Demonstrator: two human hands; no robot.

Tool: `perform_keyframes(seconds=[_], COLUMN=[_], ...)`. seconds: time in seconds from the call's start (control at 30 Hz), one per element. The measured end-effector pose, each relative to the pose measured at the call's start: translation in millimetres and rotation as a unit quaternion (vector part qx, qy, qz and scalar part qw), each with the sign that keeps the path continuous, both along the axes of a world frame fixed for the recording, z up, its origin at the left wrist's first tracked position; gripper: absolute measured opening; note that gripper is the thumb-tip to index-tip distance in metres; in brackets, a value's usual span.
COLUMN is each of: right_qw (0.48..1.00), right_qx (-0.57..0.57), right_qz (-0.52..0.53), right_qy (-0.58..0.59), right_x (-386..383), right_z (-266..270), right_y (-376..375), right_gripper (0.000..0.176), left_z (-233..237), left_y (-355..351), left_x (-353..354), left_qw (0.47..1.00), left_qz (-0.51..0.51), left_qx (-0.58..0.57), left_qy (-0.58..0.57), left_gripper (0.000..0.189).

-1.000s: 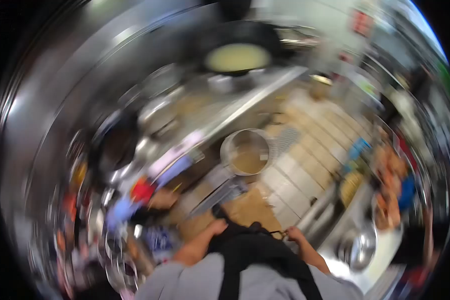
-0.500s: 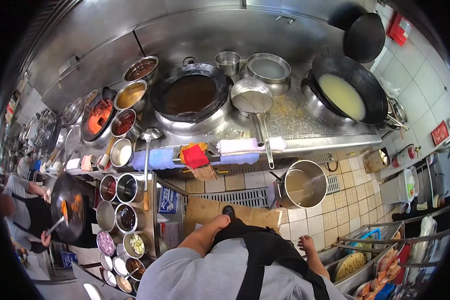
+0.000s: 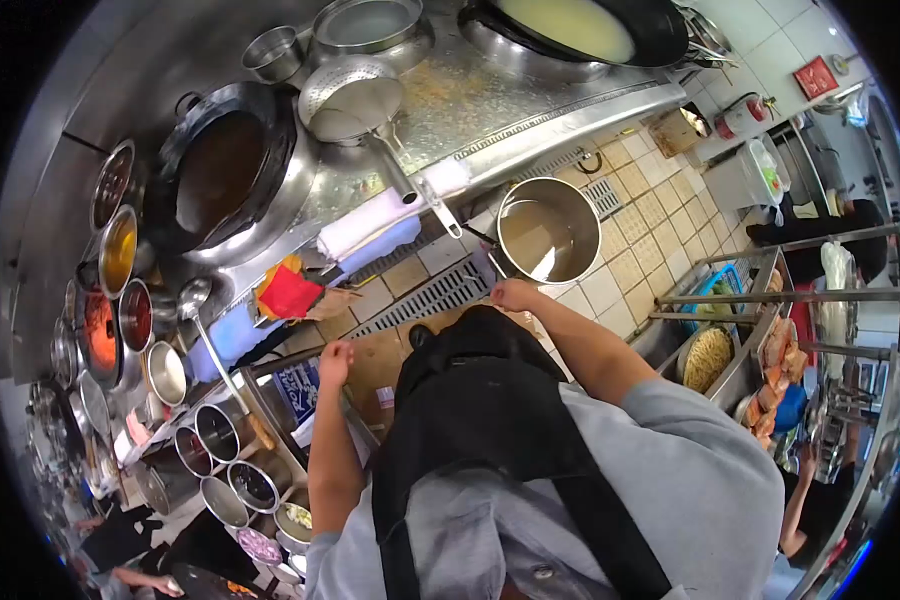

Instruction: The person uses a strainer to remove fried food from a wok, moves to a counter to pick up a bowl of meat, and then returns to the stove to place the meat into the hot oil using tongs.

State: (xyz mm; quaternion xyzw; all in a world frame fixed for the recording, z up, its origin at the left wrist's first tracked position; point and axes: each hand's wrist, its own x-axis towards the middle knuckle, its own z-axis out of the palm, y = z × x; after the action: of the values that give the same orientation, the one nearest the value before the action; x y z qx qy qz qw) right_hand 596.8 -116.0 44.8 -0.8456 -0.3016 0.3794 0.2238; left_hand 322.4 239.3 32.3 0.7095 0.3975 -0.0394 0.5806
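My left hand (image 3: 337, 362) hangs over the corner of the side counter, near the long wooden-handled ladle (image 3: 232, 375). Its fingers are loosely bent and slightly apart, with nothing in them. In front of my body, my right hand (image 3: 515, 295) is closed with its fingers curled in, and no object shows in it. It sits just below the rim of a large steel pot (image 3: 505, 240) on the floor, which holds cloudy liquid. A dark handle sticks out from the pot's left side.
Along the stove (image 3: 450, 110) stand a wok of dark liquid (image 3: 220, 175), a perforated strainer (image 3: 320, 90) and a wok of pale liquid (image 3: 570, 25). A red cloth (image 3: 292, 292) hangs at its front edge. Several steel sauce pots (image 3: 253, 487) are at left. Noodles (image 3: 708, 360) lie at right. Other people work at both sides.
The view has turned and moved in toward the floor pot. My right hand has come forward from my side to near the pot, and my left hand has moved out to the left.
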Motion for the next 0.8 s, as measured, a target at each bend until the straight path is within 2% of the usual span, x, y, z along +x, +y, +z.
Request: perform_keyframes(seconds=[0.07, 0.13, 0.17, 0.2, 0.23, 0.27, 0.3, 0.33, 0.37, 0.4, 0.43, 0.47, 0.5, 0.53, 0.57, 0.6, 0.63, 0.67, 0.7, 0.73, 0.8], right_qw=[1.0, 0.995, 0.988, 0.985, 0.949, 0.94, 0.952, 0.942, 0.904, 0.903, 0.904, 0.898, 0.892, 0.856, 0.828, 0.836, 0.846, 0.834, 0.822, 0.817, 0.758], right_qx=[-0.018, -0.023, -0.09, -0.036, -0.128, -0.218, -0.226, -0.245, -0.264, -0.257, -0.247, -0.25, -0.252, -0.279, -0.312, -0.258, -0.276, -0.284, -0.295, -0.288, -0.328], right_qz=[0.016, 0.1, 0.124, 0.15, 0.258, 0.231, 0.168, 0.181, 0.271, 0.265, 0.258, 0.269, 0.283, 0.34, 0.415, 0.429, 0.376, 0.375, 0.371, 0.38, 0.503], right_qy=[0.006, -0.009, -0.023, -0.083, -0.131, -0.127, -0.115, -0.144, -0.198, -0.218, -0.235, -0.244, -0.247, -0.27, -0.21, -0.225, -0.258, -0.287, -0.316, -0.324, -0.256], right_x=[14.6, 38.1, 45.7, 51.1, 59.5, 62.9, 68.6, 73.3, 77.8, 86.3, 93.9, 105.8, 117.7, 125.4, 134.7, 143.5, 122.9, 122.3, 127.0, 138.9, 145.0], right_z=[-14.5, -37.7, -23.1, -24.2, -19.3, -12.7, -12.5, -8.7, 11.5, 3.5, -8.5, -27.8, -45.1, -35.8, -32.0, -65.5, -2.2, -28.6, -62.4, -91.2, -131.1], right_y=[-0.3, 3.7, 10.3, 10.4, 20.6, 26.3, 29.0, 32.6, 38.0, 40.9, 46.2, 48.9, 52.6, 60.2, 72.4, 67.5, 79.1, 80.5, 78.3, 77.2, 82.7], right_gripper=[0.018, 0.018, 0.023, 0.023, 0.024, 0.025, 0.031, 0.031, 0.032, 0.031, 0.031, 0.03, 0.03, 0.031, 0.034, 0.034, 0.031, 0.03, 0.029, 0.029, 0.032], left_z=[-41.1, -27.1, -79.0, -121.7, -107.9, -80.7, -58.3, -43.4, -30.7, -25.0, -24.6, -34.5, -44.4, -79.5, -101.4, -67.8, -38.9, -52.8, -24.5, -12.1, 3.9], left_y=[3.3, -20.8, -25.4, -30.9, -46.7, -79.1, -109.9, -135.1, -160.8, -183.6, -208.6, -239.7, -272.9, -305.9, -339.0, -368.9, -382.6, -408.1, -413.9, -425.1, -447.1], left_x=[-39.6, -68.2, -103.6, -134.6, -140.8, -141.0, -142.1, -145.1, -144.3, -135.5, -124.1, -121.5, -125.3, -137.5, -151.8, -114.2, -93.1, -83.0, -64.1, -52.4, -39.2], left_qw=[0.998, 0.999, 0.996, 0.991, 0.988, 0.977, 0.961, 0.959, 0.954, 0.944, 0.938, 0.917, 0.872, 0.961, 0.944, 0.942, 0.963, 0.937, 0.939, 0.933, 0.913], left_qz=[0.051, 0.006, 0.013, 0.02, 0.062, 0.066, 0.067, 0.104, 0.151, 0.199, 0.231, 0.346, 0.454, 0.201, -0.085, 0.105, 0.133, 0.249, 0.217, 0.247, 0.313], left_qx=[-0.041, 0.04, 0.073, 0.103, 0.112, 0.138, 0.154, 0.146, 0.084, 0.024, 0.019, -0.064, -0.139, 0.039, 0.195, 0.104, 0.016, -0.101, -0.087, -0.072, -0.058], left_qy=[0.001, 0.002, 0.039, 0.078, 0.081, 0.151, 0.221, 0.221, 0.245, 0.263, 0.259, 0.189, 0.117, 0.186, 0.252, 0.303, 0.235, 0.224, 0.252, 0.253, 0.256], left_gripper=[0.014, 0.018, 0.02, 0.022, 0.022, 0.023, 0.024, 0.024, 0.024, 0.023, 0.023, 0.022, 0.02, 0.02, 0.019, 0.019, 0.022, 0.024, 0.027, 0.028, 0.03])
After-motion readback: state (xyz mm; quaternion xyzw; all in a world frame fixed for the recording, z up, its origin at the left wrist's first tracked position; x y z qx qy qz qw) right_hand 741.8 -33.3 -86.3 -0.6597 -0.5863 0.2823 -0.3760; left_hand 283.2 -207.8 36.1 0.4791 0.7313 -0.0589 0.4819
